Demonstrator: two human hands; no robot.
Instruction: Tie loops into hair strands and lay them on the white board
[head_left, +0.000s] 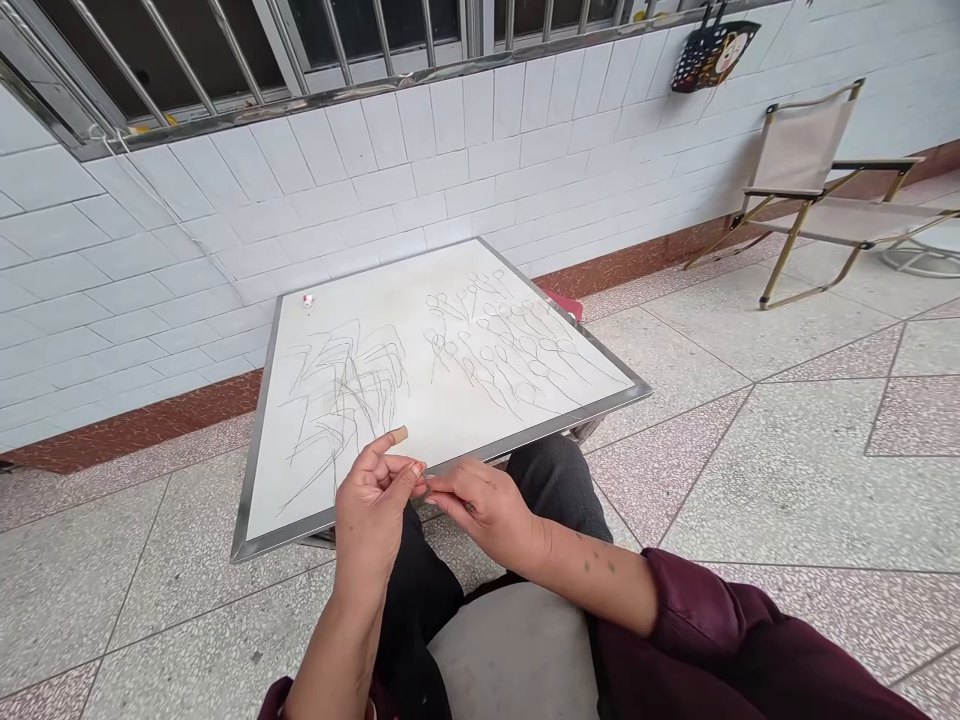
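My left hand (379,500) and my right hand (484,505) meet fingertip to fingertip just over the near edge of a white table (420,400) with a metal rim. Thumb and finger of each are pinched together; what lies between them is too small to make out. A tan wrap covers the tip of my left index finger. On the table's left half lies a spread of thin dark bent wires (349,385). Across the right half are several thin wires with looped ends (517,345).
Near the table's far left corner sits a small red and white object (308,300). Behind stands a white tiled wall (375,210) with a barred window. A folding chair (799,150) is at the right, and a dotted bag (712,55) hangs on the wall.
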